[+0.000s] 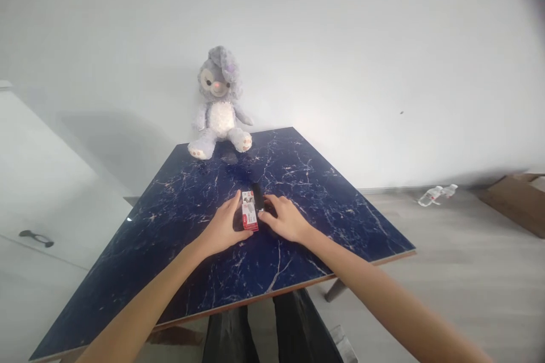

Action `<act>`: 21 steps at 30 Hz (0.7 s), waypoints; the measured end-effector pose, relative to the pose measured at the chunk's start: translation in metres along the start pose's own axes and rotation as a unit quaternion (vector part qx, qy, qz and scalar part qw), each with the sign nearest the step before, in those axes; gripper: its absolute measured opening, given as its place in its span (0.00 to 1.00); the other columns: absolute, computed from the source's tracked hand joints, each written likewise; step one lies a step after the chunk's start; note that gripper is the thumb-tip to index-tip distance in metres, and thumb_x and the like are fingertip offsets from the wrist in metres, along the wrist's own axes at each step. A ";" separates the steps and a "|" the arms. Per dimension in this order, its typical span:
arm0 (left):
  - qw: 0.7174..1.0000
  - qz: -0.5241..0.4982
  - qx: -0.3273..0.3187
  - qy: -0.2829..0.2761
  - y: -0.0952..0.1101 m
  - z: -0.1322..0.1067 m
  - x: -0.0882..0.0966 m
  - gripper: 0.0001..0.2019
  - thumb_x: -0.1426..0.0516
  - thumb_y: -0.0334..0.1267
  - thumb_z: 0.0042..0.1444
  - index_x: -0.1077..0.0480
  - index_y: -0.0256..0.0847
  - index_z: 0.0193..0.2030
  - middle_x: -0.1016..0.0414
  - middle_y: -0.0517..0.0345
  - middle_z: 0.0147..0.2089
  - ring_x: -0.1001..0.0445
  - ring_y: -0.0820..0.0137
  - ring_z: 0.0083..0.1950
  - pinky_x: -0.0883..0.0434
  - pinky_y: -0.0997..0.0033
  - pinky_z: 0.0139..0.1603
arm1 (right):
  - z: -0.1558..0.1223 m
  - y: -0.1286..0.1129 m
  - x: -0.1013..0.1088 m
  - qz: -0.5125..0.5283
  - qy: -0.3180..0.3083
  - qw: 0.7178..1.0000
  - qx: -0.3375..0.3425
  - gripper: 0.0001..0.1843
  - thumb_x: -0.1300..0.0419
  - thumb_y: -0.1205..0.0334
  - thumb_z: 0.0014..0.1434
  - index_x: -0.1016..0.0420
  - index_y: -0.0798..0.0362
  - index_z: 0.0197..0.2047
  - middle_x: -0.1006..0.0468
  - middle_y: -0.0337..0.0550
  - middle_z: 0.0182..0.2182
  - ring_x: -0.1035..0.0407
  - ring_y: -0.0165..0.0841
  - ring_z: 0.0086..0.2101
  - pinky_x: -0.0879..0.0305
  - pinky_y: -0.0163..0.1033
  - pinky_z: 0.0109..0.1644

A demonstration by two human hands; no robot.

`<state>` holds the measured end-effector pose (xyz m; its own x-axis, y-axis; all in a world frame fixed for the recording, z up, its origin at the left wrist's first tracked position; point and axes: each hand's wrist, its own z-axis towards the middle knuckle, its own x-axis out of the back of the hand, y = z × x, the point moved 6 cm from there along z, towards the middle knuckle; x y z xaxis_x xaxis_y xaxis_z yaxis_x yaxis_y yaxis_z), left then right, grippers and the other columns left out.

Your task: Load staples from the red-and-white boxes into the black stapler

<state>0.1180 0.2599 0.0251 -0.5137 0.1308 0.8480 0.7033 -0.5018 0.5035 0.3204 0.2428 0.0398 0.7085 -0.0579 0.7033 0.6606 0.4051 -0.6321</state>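
Note:
A small red-and-white printed box (249,213) lies near the middle of the dark blue table. My left hand (226,223) curls round its left side, with the thumb at its near end and a finger at its far end. Directly to the box's right is a slim black object (258,197), whose kind I cannot make out. My right hand (284,218) is closed on the right side of this black object, thumb at its near end. The box and the black object lie side by side, close together or touching.
A grey-purple plush toy (220,108) sits at the back of the marble-patterned table (298,164), against the wall. On the left stands a white cabinet (38,193) with a dark handle. Plastic bottles (436,195) and a cardboard box (515,201) are on the floor at right.

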 end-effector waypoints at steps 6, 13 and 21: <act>0.998 0.031 -0.027 0.038 0.012 0.063 -0.022 0.58 0.34 0.59 0.49 0.61 0.39 0.78 0.39 0.37 0.71 0.40 0.46 0.72 0.38 0.48 0.68 | 0.005 0.031 0.028 -0.106 0.036 0.994 0.002 0.20 0.43 0.53 0.65 0.27 0.53 0.56 0.19 0.48 0.44 0.29 0.42 0.46 0.41 0.46 0.56; 0.991 0.097 -0.046 0.077 0.080 0.191 -0.071 0.53 0.35 0.58 0.51 0.53 0.31 0.74 0.31 0.30 0.64 0.31 0.44 0.64 0.33 0.50 0.62 | 0.033 0.118 0.091 -0.224 0.148 0.945 -0.187 0.14 0.47 0.57 0.65 0.24 0.55 0.45 0.19 0.52 0.40 0.31 0.47 0.48 0.41 0.45 0.53; 0.991 0.062 -0.082 0.083 0.105 0.251 -0.107 0.45 0.38 0.58 0.54 0.47 0.38 0.72 0.25 0.37 0.58 0.27 0.49 0.60 0.32 0.57 0.57 | 0.044 0.170 0.117 -0.203 0.224 0.905 -0.299 0.20 0.53 0.53 0.68 0.26 0.56 0.47 0.19 0.56 0.41 0.30 0.47 0.48 0.39 0.46 0.53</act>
<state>0.3699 0.4080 0.0288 -0.5116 -0.0752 0.8559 0.6832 -0.6397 0.3522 0.5045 0.3452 0.0287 0.3189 -0.5102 0.7987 0.8101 -0.2907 -0.5091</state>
